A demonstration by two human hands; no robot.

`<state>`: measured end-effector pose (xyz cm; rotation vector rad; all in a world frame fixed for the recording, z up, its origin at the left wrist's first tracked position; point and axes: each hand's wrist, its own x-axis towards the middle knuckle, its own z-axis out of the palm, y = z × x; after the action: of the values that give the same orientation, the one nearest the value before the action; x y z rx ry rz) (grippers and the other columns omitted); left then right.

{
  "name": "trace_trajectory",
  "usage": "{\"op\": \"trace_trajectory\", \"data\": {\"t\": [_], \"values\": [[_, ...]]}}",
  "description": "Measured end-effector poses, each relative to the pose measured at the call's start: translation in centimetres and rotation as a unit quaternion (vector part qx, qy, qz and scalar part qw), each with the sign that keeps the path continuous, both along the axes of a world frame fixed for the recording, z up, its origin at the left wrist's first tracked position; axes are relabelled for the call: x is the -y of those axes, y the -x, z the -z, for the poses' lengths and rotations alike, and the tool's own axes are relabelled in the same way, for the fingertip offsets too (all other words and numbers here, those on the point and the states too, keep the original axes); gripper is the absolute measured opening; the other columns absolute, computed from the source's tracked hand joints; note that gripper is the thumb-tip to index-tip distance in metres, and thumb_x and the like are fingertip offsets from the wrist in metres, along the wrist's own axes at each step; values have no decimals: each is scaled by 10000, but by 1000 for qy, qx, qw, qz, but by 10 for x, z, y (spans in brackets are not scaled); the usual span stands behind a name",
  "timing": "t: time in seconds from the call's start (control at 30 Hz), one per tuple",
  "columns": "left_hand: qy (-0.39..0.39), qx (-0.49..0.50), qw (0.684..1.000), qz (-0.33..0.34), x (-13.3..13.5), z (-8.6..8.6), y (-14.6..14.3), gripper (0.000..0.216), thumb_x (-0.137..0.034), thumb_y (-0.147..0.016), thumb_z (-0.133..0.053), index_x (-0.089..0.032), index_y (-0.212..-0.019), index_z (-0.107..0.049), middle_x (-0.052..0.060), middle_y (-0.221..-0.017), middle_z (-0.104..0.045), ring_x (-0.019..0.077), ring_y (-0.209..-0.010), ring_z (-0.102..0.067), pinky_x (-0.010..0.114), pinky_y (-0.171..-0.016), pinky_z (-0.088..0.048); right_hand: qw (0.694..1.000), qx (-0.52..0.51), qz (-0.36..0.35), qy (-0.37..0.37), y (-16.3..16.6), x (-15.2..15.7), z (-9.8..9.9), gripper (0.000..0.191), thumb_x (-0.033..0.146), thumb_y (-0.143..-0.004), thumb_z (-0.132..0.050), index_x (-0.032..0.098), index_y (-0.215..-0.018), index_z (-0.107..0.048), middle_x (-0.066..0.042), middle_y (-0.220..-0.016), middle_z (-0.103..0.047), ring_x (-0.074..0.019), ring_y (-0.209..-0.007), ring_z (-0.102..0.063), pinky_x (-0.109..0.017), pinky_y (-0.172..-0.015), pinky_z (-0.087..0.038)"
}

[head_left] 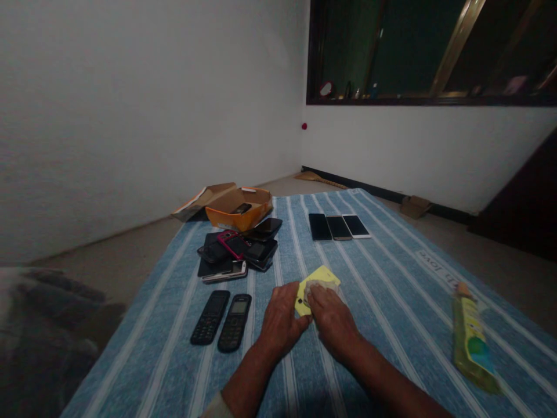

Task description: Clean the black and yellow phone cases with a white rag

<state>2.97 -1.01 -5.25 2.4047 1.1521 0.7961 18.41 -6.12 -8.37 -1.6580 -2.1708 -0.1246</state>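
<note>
In front of me a flat, yellow phone-like thing point(324, 274) with a small dark spot lies on the striped cloth. My left hand point(281, 313) grips its left edge, thumb at the near side. Pressed onto its face is a crumpled pale wiping cloth point(334, 286), under the bent fingers of my right hand point(331, 316). The fingers hide part of both. Two black keypad phones, one on the left point(210, 317) and one beside it point(235, 323), lie left of my left hand.
A phone pile point(235, 249) sits before an open orange box point(239, 217). Three phones point(339, 227) lie in a row farther back. At right lies a bottle of yellow-green liquid point(472, 342). Blue striped cloth point(391, 325) covers the surface; a wall point(152, 104) stands behind.
</note>
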Motion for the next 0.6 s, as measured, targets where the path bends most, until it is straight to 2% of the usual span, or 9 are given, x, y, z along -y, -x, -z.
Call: {"op": "trace_trajectory", "data": {"t": [0.13, 0.27, 0.4, 0.5, 0.6], "values": [[-1, -2, 1000, 6, -1, 5, 1, 545, -192, -702, -652, -156, -1224, -501, 95, -1136, -622, 276, -1022, -536, 438, -929, -458, 1000, 0, 0, 5, 0, 3, -5, 506, -17, -821, -447, 54, -1310, -557, -214, -1373, -529, -299, -1310, -467, -487, -1099, -365], [-3, 4, 1000, 11, -3, 8, 3, 555, -217, -722, -652, -162, -1249, -486, 104, -1175, -614, 287, -1057, -539, 458, -957, -448, 999, -7, -33, 19, -2, 9, -9, 537, -1, -838, -426, 112, -1354, -522, -158, -1421, -500, -264, -1350, -418, -489, -1128, -308], [5, -3, 1000, 4, -3, 8, 3, 591, -223, -702, -667, -165, -1261, -485, 107, -1192, -612, 298, -1068, -541, 473, -960, -449, 999, -13, 11, 51, -5, 7, -17, 568, -6, -817, -432, 146, -1357, -524, -150, -1439, -481, -271, -1370, -387, -534, -1130, -264], [3, -5, 1000, 3, -2, 7, 3, 601, -211, -695, -663, -151, -1266, -488, 115, -1199, -609, 299, -1076, -542, 469, -968, -447, 997, -14, 52, 57, -2, 6, -16, 604, -34, -782, -425, 116, -1359, -522, -172, -1443, -467, -284, -1383, -364, -529, -1134, -256], [1, -2, 1000, 1, -3, 8, 3, 578, -210, -707, -649, -157, -1262, -495, 113, -1194, -613, 297, -1072, -546, 467, -958, -453, 998, -16, 17, 55, 2, 9, -13, 628, -51, -769, -417, 92, -1375, -499, -178, -1452, -455, -275, -1392, -348, -508, -1145, -247]]}}
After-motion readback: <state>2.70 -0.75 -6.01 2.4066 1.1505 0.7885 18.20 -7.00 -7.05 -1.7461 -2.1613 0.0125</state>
